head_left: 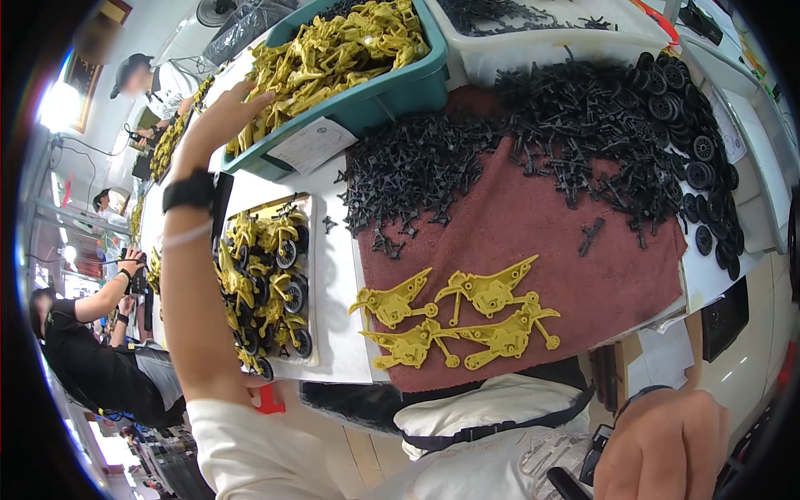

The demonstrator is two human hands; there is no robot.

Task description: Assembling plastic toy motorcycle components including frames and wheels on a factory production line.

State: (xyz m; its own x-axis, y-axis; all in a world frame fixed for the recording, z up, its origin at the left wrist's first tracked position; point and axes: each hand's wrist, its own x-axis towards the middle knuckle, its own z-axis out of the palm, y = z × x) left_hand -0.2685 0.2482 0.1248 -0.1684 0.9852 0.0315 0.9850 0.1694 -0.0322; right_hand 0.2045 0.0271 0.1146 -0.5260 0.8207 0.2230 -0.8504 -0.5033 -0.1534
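My left hand (223, 115) reaches over the near left rim of a teal bin (379, 104), its fingers stretched out at the heap of yellow plastic parts (333, 58). Some of its fingertips are lost against the heap. My right hand (667, 442) is low at the right, close to my body, with its fingers bent and pressed together; their tips are out of sight, so anything in them is hidden. Several yellow toy-motorbike body halves (492, 292) lie in two rows on the front of a dark red cloth (533, 242).
Small black parts (417, 167) and black forked parts (575, 133) are heaped across the cloth. Black wheels (700, 150) pile up at the right. Beside my left forearm, a tray (312, 275) holds yellow motorbikes with black wheels. Other people (92, 342) work at the left.
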